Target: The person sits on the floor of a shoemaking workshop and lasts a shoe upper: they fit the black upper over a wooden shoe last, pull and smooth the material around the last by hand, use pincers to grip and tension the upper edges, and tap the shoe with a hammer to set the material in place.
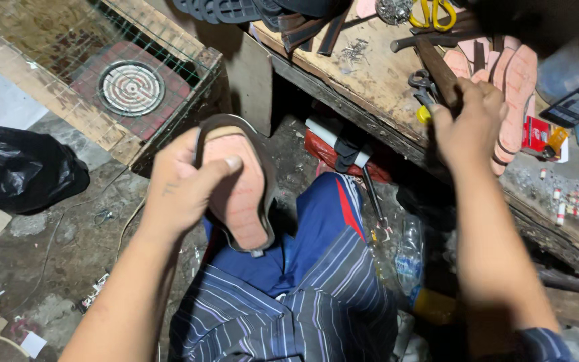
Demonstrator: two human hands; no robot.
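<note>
Dim, warm overhead light; deep shadows under bench, slight motion blur

The shoe sole [241,188] sits in the left hand [182,184], above the person's lap. To the right, the right hand [470,124] rests on the hammer [437,67] at the surface [363,74] edge — pliers [423,87] just beside it, scissors [433,12] behind, insoles [514,87] further right. A plastic bag [21,167] lies on the floor far left, in front of the wire-mesh crate [115,80].
</note>
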